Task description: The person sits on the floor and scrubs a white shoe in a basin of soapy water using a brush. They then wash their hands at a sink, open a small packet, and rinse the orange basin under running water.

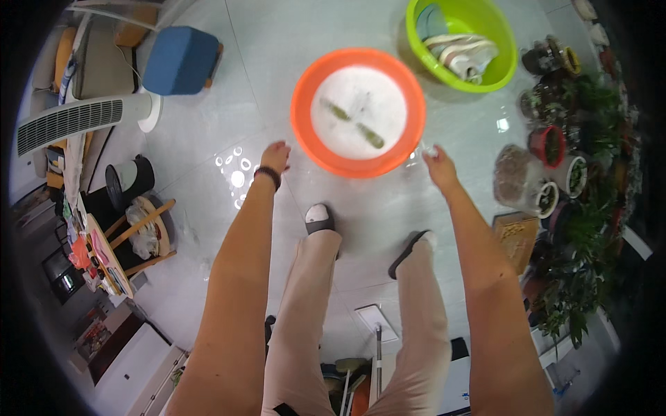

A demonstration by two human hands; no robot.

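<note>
An orange plastic basin (pixel 359 169) stands on the floor before me, with white foam (pixel 338 83) inside. Two slim greenish objects (pixel 370 136), too blurred to identify, show in the foam. My left hand (pixel 276 157), with a dark beaded bracelet (pixel 267 177) at its wrist, is just left of the basin and holds nothing, its fingers partly curled. On the right, my right hand (pixel 440 165) hovers beside the rim, thumb and fingers apart, without touching it. A lime-green basin (pixel 504 57) at the upper right holds bunched striped cloth (pixel 463 54).
Potted plants (pixel 588 218) and a cardboard box (pixel 515 239) line the right side. At left are a blue stool (pixel 179 61), a tower fan (pixel 73 125), a black bin (pixel 130 177) and a wooden chair (pixel 148 226). A flat mop (pixel 377 320) lies by my feet.
</note>
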